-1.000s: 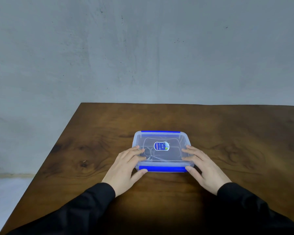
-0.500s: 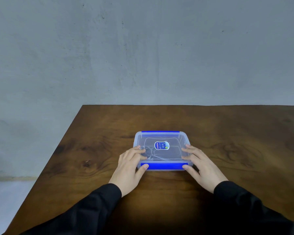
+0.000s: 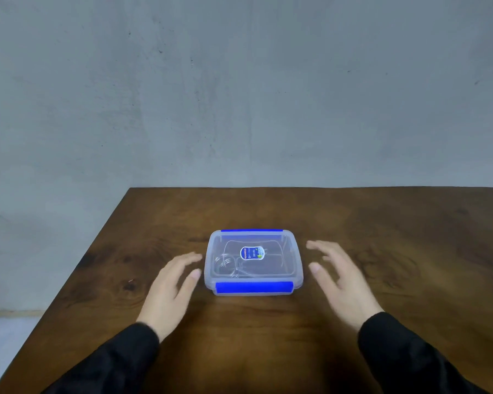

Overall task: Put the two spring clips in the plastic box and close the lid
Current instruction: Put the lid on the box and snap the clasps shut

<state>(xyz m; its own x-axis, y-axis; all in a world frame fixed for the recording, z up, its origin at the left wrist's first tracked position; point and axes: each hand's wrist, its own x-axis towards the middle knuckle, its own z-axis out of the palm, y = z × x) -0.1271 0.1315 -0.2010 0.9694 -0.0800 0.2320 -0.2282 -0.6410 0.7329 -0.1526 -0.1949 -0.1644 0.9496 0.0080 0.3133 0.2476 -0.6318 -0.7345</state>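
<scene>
Two hands open, empty: left hand (image 3: 170, 288), right hand (image 3: 340, 280) | flanking box (image 3: 253, 263), apart | lid (image 3: 273, 268) on | clips (image 3: 228, 265) inside | desk (image 3: 396, 237)

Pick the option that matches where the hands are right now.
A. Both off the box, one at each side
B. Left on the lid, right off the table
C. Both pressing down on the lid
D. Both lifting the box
A: the left hand and right hand are open, with table showing between each and the plastic box, whose lid is on.
</scene>
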